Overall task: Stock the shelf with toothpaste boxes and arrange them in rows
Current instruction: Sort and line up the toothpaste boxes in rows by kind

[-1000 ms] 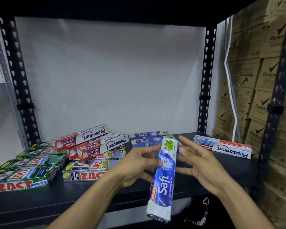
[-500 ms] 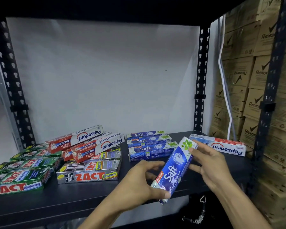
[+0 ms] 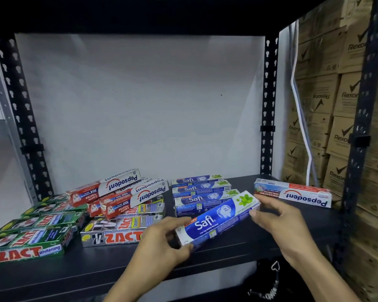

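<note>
Head camera: left grip (image 3: 162,243) is clamped on the near end of a slanted Safi box (image 3: 216,219), right grip (image 3: 279,223) pinches its far end, over the shelf (image 3: 74,269). Just behind both grips lies a Safi row (image 3: 196,192); beyond the right grip, a Pepsodent box (image 3: 292,192).

Blue Safi box (image 3: 216,221) tilted above black shelf (image 3: 74,273), before Safi row (image 3: 200,194)

Over on the right, brown cardboard cartons (image 3: 319,101) printed Rexona are stacked high, some of them upside down. A white cable (image 3: 301,127) hangs in front of them. A plain white wall (image 3: 140,105) fills the far side. Low and near, a black coiled cord (image 3: 273,284) with a heart-shaped clip dangles.
</note>
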The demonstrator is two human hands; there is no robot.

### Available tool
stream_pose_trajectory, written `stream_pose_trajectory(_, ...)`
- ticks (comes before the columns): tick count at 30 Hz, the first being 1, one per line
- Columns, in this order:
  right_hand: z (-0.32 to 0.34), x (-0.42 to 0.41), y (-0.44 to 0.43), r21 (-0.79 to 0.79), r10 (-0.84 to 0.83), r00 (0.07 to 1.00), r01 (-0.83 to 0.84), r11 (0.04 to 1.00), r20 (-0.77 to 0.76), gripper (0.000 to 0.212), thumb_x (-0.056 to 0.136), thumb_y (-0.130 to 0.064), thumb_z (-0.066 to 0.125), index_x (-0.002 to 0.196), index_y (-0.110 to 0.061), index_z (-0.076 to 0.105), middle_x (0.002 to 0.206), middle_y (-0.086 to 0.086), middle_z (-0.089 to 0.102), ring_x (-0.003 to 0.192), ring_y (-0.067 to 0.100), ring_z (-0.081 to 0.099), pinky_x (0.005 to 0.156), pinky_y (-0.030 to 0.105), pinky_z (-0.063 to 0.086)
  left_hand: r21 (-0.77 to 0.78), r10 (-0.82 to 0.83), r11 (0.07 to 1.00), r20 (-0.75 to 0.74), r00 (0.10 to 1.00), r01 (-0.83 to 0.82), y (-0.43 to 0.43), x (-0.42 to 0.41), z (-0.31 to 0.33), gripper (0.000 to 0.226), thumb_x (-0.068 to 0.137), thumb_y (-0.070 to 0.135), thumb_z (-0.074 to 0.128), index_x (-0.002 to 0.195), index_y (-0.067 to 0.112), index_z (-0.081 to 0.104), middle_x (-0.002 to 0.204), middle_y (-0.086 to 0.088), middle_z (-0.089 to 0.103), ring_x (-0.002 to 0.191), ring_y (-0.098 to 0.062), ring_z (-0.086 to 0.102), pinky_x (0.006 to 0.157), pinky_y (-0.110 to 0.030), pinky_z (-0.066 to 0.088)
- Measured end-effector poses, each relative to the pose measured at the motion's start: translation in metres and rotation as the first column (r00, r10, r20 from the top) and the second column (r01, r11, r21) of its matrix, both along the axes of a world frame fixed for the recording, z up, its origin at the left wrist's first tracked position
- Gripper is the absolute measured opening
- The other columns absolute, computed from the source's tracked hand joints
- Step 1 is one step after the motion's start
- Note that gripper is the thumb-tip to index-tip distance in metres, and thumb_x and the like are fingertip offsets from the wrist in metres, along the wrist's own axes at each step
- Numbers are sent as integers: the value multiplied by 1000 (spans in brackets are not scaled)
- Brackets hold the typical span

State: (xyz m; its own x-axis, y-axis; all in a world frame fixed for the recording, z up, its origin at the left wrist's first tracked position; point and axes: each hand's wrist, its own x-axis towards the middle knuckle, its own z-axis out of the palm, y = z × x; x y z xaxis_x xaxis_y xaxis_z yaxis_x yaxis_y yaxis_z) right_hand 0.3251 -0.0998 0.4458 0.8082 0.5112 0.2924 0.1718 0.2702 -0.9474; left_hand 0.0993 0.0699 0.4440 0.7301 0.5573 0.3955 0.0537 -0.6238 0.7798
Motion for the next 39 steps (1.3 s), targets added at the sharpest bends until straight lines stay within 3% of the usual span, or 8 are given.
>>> stream_pose_trajectory(3,-8,10,-3,-158,-27,974,63,985,224,46,76,1,80,107,-32,74,101,-7,74,88,6,72,79,23,55,-1,-19,1000,-57,998,19,4,1,6,46,77,14,82,119,31,71,115,21,68,110,-4,66,92,-28,56)
stream_pose_trajectory(6,-13,22,-2,-232,-55,882,183,956,468,41,73,2,82,91,-34,75,103,-15,68,92,4,70,84,19,55,183,20,983,-125,992,4,8,10,17,37,81,17,77,114,33,74,117,27,65,108,11,59,94,-17,50)
stream_pose_trajectory(10,-13,35,4,-386,105,756,205,899,646,52,71,-8,86,109,-43,72,121,-28,59,112,-1,58,99,25,48,320,46,947,-231,972,31,13,24,30,34,84,20,74,115,33,74,122,23,62,83,20,53,78,-3,40)
stream_pose_trajectory(14,-12,49,12,-456,171,729,212,864,662,48,76,-15,83,115,-39,71,130,-24,56,119,-4,52,106,24,42,426,155,903,-225,962,-45,18,34,28,34,88,19,70,119,32,72,126,19,61,82,12,54,79,3,34)
stream_pose_trajectory(19,-15,57,21,-439,152,739,210,874,657,43,74,-16,85,110,-36,74,127,-23,60,114,-6,55,103,18,42,476,251,869,-192,949,-134,17,43,20,35,93,16,64,125,30,69,132,13,61,119,0,55,88,10,17)
stream_pose_trajectory(26,-27,59,26,-391,100,728,241,888,678,40,77,-19,83,110,-39,74,127,-26,59,116,-4,55,103,29,48,419,310,883,-183,933,-211,16,44,7,43,87,32,75,128,36,65,140,16,52,125,-1,50,104,-7,28)
stream_pose_trajectory(32,-26,61,25,-377,142,727,171,910,672,39,77,-25,83,108,-47,71,125,-35,54,115,-12,54,103,24,46,375,347,884,-131,929,-278,14,46,-5,39,86,21,77,122,33,70,137,12,58,116,-8,59,103,-20,43)
stream_pose_trajectory(39,-28,59,30,-338,78,724,222,914,686,34,79,-23,81,107,-40,74,123,-28,60,113,-8,56,101,28,48,400,381,861,-96,920,-315,13,50,-7,39,87,19,75,124,31,69,140,9,57,127,-9,54,104,-11,29)
